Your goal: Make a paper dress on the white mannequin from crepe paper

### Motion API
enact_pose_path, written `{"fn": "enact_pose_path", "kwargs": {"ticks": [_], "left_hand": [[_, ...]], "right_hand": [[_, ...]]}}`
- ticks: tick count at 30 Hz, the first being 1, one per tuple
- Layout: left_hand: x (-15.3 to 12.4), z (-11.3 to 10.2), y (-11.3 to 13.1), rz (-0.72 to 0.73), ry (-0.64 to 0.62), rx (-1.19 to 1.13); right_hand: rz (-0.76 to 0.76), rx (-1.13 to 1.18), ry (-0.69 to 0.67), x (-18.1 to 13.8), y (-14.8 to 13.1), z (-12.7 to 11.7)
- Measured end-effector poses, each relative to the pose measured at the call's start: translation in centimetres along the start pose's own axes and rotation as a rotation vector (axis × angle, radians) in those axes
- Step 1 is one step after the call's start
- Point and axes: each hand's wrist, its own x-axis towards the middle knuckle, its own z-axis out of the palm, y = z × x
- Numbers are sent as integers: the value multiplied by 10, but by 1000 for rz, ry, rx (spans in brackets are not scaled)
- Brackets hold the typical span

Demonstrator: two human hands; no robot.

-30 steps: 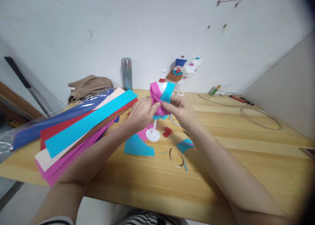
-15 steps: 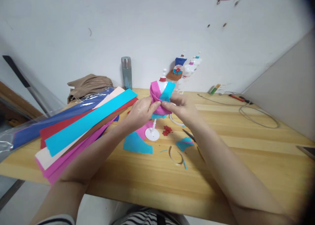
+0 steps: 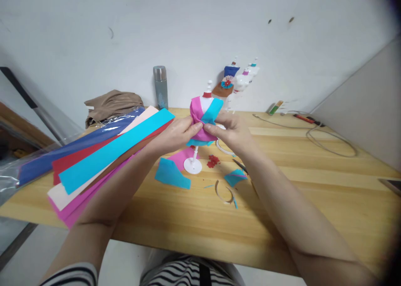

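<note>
A small white dress form [image 3: 206, 105] stands on a round white base [image 3: 192, 166], with a red band at its neck. Pink fabric [image 3: 205, 132] and a blue strip [image 3: 213, 110] cross over its chest, and blue fabric shows below the pink. My left hand [image 3: 181, 130] grips the pink fabric at the left side, thumb pressed on the front. From the right, my right hand [image 3: 230, 131] pinches the same fabric, its thumb close to the other one. The fingers behind the form are partly hidden.
Colored fabric strips [image 3: 115, 152] lie at left, before a brown cloth [image 3: 114, 104] and a flask [image 3: 161, 87]. Blue scraps [image 3: 173, 173], red pieces [image 3: 213, 161] and scissors [image 3: 240, 165] lie near the base. More dress forms [image 3: 231, 79] stand behind; a cable [image 3: 313, 140] lies right.
The view has shifted slightly, so the scene sits a little higher. Both hands keep hold of the pink fabric, and the thumbs have shifted slightly on its front.
</note>
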Motion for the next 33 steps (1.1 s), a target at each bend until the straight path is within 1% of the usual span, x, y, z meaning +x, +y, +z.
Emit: {"fn": "enact_pose_path", "kwargs": {"ticks": [4, 9, 14, 17, 21, 24, 28, 33], "left_hand": [[5, 2, -8, 8, 8, -40], [9, 3, -12, 8, 35, -87], [8, -3, -5, 54, 23, -226], [7, -6, 2, 0, 32, -251], [5, -6, 7, -139, -13, -341], [4, -4, 4, -197, -74, -454], [4, -2, -2, -184, -118, -512], [4, 0, -7, -150, -145, -555]], "right_hand": [[26, 52, 9, 0, 4, 1], [105, 106, 23, -1, 9, 1], [172, 261, 30, 1, 8, 5], [213, 329, 28, 1, 5, 7], [266, 385, -8, 1, 5, 6], [322, 398, -54, 1, 6, 3], [353, 396, -125, 2, 6, -1], [356, 343, -146, 0, 4, -3]]}}
